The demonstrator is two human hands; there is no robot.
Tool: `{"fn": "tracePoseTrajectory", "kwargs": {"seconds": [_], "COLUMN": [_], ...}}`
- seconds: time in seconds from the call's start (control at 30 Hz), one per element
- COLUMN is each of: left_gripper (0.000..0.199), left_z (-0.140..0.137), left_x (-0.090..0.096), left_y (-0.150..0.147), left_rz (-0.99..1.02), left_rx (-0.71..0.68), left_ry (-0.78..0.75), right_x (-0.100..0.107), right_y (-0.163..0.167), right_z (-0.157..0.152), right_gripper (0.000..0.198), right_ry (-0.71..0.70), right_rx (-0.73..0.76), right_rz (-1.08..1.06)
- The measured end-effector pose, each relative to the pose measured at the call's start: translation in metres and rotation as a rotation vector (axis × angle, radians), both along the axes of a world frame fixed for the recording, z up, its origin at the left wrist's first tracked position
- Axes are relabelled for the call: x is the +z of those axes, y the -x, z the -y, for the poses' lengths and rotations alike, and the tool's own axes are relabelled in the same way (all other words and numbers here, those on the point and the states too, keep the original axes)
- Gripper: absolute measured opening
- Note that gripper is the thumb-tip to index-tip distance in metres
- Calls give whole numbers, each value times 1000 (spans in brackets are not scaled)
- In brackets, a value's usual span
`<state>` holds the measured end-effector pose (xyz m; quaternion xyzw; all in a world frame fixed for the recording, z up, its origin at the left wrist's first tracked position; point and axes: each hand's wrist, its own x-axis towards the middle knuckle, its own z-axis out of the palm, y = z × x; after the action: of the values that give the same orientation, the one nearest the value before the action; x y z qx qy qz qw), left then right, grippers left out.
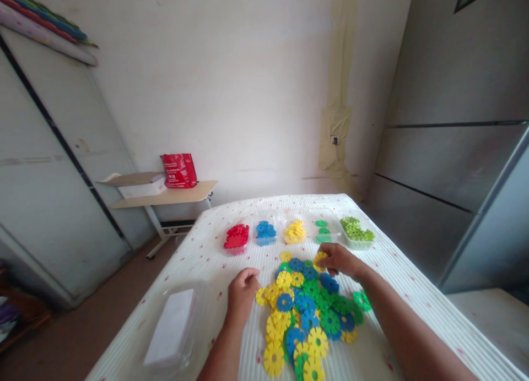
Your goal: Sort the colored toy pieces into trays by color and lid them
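Observation:
A pile of flower-shaped plastic discs (306,303) in yellow, blue and green lies on the table in front of me. My right hand (339,259) pinches a yellow notched disc (319,261) at the pile's far edge. At the left side of the pile, my left hand (243,290) has its fingers curled together. Another yellow disc (261,297) lies right by its fingertips; whether they grip it I cannot tell. Beyond the pile stand clear tubs of red pieces (237,237), blue pieces (265,230), yellow pieces (295,231), green discs (323,232) and light green pieces (355,229).
A clear plastic box (171,326) with something white in it sits at the left on the quilted tablecloth (223,326). Against the wall, a small side table (177,196) carries a red bag (179,170) and a white box (142,188). A grey refrigerator (446,150) stands at the right.

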<state>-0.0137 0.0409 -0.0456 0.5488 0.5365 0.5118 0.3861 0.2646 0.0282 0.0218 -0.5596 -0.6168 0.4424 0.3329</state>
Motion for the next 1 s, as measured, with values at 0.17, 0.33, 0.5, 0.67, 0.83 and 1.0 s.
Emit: {"fn": "tracePoseTrajectory", "kwargs": {"seconds": [0.17, 0.33, 0.5, 0.67, 0.83, 1.0], "left_gripper": [20, 20, 19, 20, 22, 23], "left_z": [-3, -6, -4, -3, -1, 1], "left_x": [-6, -8, -5, -3, -1, 1], "left_y": [1, 2, 1, 0, 0, 0], "left_rz": [-12, 2, 11, -16, -33, -21], "left_rx": [-9, -8, -13, -7, 2, -2], "left_ry": [-14, 9, 6, -7, -8, 4], "right_x": [20, 34, 28, 9, -8, -10], "right_y": [17, 27, 22, 4, -21, -32], "right_z": [-28, -68, -67, -25, 11, 24], "right_gripper": [5, 32, 30, 9, 12, 11], "right_ry": [-176, -280, -334, -271, -145, -96], "right_rx": [-184, -348, -407, -153, -9, -13], "right_rz": [103, 103, 154, 290, 406, 401]}}
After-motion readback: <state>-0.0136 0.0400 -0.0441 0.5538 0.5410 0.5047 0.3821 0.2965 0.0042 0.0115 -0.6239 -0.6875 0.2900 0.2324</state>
